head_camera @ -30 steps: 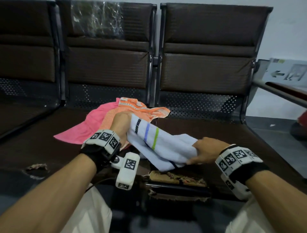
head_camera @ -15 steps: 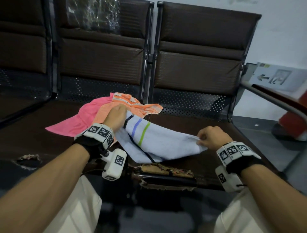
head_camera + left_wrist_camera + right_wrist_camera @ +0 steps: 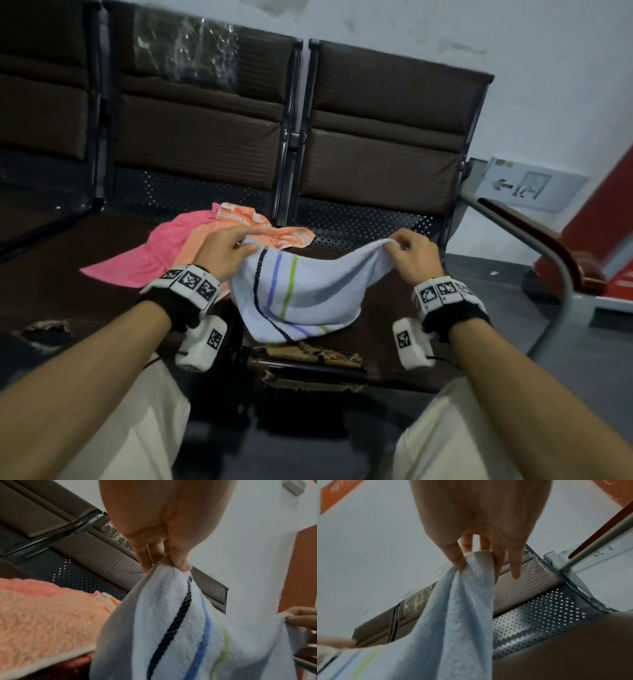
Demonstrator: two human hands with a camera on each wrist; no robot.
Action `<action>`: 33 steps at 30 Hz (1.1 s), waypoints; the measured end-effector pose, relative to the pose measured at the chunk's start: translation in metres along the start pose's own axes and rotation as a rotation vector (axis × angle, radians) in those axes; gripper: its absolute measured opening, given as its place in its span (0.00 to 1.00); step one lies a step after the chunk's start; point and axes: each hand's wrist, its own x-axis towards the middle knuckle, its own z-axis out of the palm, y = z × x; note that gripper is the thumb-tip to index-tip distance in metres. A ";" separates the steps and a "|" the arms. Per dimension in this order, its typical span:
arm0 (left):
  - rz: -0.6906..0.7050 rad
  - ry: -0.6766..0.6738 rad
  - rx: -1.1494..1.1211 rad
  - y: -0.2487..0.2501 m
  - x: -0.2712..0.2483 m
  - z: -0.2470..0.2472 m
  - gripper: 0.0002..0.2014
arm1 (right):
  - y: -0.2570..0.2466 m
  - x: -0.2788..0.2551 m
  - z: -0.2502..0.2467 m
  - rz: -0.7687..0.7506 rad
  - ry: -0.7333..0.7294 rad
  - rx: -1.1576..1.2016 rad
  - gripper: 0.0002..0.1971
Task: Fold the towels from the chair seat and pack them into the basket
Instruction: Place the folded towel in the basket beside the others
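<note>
A pale blue towel [image 3: 308,291] with navy, blue and green stripes hangs spread between my two hands above the front of the brown chair seat [image 3: 387,329]. My left hand [image 3: 227,248] pinches its striped corner [image 3: 173,566]. My right hand [image 3: 409,253] pinches the opposite plain corner [image 3: 476,559]. The towel's lower edge droops toward the seat's torn front edge. Behind my left hand an orange towel [image 3: 260,229] lies on a pink towel [image 3: 154,253] on the seat. No basket is in view.
Brown padded backrests [image 3: 383,137] stand behind the seats, with a metal divider [image 3: 291,137] between them. A metal armrest with a wooden top [image 3: 534,236] curves past on the right. Torn padding [image 3: 308,356] lines the seat's front edge. My knees in light trousers are below.
Both hands have lifted the striped towel off the seat and moved apart, stretching it open. My right hand has shifted from a bunched grip to pinching a corner.
</note>
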 end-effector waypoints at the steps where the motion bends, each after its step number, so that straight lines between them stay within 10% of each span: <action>1: -0.001 0.036 0.001 0.003 0.004 -0.004 0.11 | -0.006 0.004 -0.004 0.023 0.029 0.041 0.05; 7: -0.003 0.399 -0.173 0.033 0.029 -0.035 0.02 | -0.036 0.021 -0.037 0.081 0.297 0.243 0.05; 18: 0.042 0.648 -0.388 0.110 0.050 -0.083 0.01 | -0.077 0.037 -0.118 -0.014 0.627 0.462 0.06; 23: -0.046 0.534 -0.413 0.116 0.050 -0.087 0.02 | -0.056 0.033 -0.126 -0.002 0.646 0.451 0.06; 33: -0.363 0.259 -0.506 0.059 0.069 -0.012 0.04 | 0.002 0.056 -0.038 0.360 0.219 0.497 0.02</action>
